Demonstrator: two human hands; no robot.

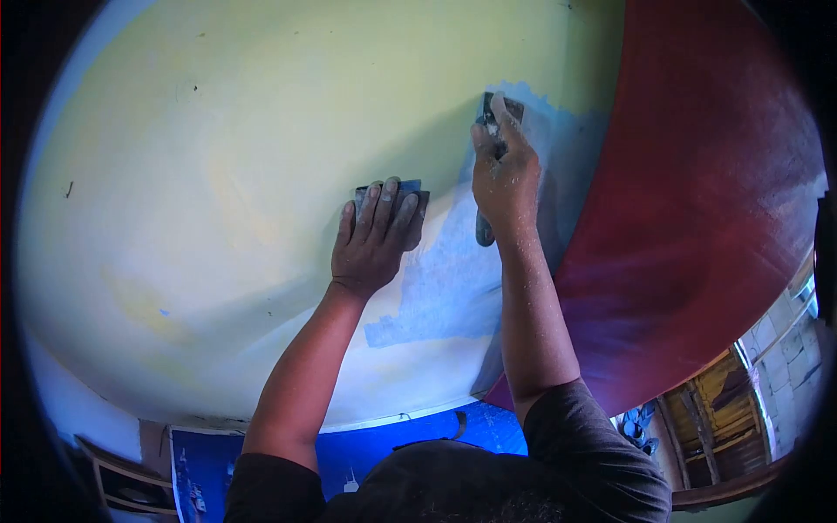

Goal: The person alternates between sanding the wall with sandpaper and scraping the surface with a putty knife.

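Note:
In the head view my right hand [506, 179] grips a putty knife [514, 108] by its dark handle. One finger is stretched along the blade, which lies against the pale yellow wall [288, 105]. Lower and to the left, my left hand [375, 240] holds a flat, dark blue-grey plate [410, 186], fingers laid over its face; its exact kind is hidden by them. A bluish-white patch [445, 288] spreads over the wall from below my left hand up around the putty knife. Whitish dust covers both hands and the right forearm.
A dark red wall [689, 192] meets the yellow one at the right. Bent nails, such as one nail [69, 189] at the left, stick out of the yellow wall. Below are a blue sheet [349, 453], wooden shelving [131, 479] and a timber-framed opening [711, 418].

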